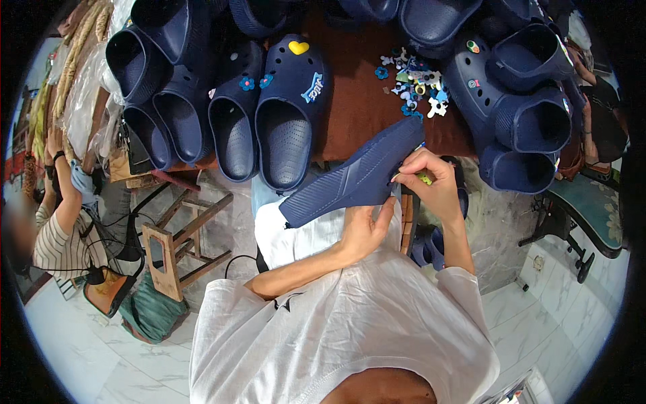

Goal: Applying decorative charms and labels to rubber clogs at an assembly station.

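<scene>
A navy foam clog (360, 172) is tilted on its side above my lap, its sole edge facing me and its toe up toward the right. My left hand (367, 232) is closed round its lower side. At the clog's right side my right hand (434, 178) pinches with thumb and forefinger. A small yellow-green shoe charm (424, 178) shows by those fingers; the clog partly hides the spot they work on. Beyond it, a pile of small shoe charms (420, 84) in blue, white and green lies on the brown tabletop (353, 111).
Clogs with charms (286, 111) stand left on the table; more navy clogs (531, 121) are stacked at the right. A wooden stool frame (178, 249) stands at lower left. At far left another person (64, 232) works; a dark teal board (592, 212) is at right.
</scene>
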{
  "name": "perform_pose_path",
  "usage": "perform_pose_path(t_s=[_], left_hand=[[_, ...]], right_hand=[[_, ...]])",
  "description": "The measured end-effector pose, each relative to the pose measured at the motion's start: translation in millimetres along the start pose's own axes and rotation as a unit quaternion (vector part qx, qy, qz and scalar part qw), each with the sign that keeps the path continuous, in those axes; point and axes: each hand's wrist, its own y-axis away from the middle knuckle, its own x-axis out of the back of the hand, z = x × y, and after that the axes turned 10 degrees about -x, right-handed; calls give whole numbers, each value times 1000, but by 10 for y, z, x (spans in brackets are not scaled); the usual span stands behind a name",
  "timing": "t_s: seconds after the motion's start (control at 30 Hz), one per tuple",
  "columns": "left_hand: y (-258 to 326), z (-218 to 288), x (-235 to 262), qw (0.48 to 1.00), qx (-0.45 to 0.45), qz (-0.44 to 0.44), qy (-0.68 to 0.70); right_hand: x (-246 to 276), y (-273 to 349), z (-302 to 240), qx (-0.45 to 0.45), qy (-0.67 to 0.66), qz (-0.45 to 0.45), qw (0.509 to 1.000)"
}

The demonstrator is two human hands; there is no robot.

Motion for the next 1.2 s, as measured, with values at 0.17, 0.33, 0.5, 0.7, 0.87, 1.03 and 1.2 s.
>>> perform_pose_path(t_s=[0.17, 0.33, 0.5, 0.7, 0.87, 1.03, 1.2], left_hand=[[39, -46, -21, 998, -38, 5, -40], [18, -6, -14, 1000, 4, -20, -2], [-24, -15, -53, 971, 86, 47, 218], [-140, 129, 35, 885, 209, 68, 411], [-127, 76, 44, 879, 197, 62, 430], [-110, 91, 40, 887, 201, 45, 412], [-92, -11, 49, 870, 220, 72, 436]], right_hand=[[-11, 25, -77, -19, 40, 7, 999], [-138, 29, -104, -61, 11, 59, 996], [-247, 10, -88, -37, 7, 80, 996], [-154, 59, -146, -15, 46, 109, 993], [-213, -50, -265, 56, 206, 95, 972], [-276, -138, -307, 96, 296, 96, 946], [-332, -166, -363, 87, 323, 69, 940]])
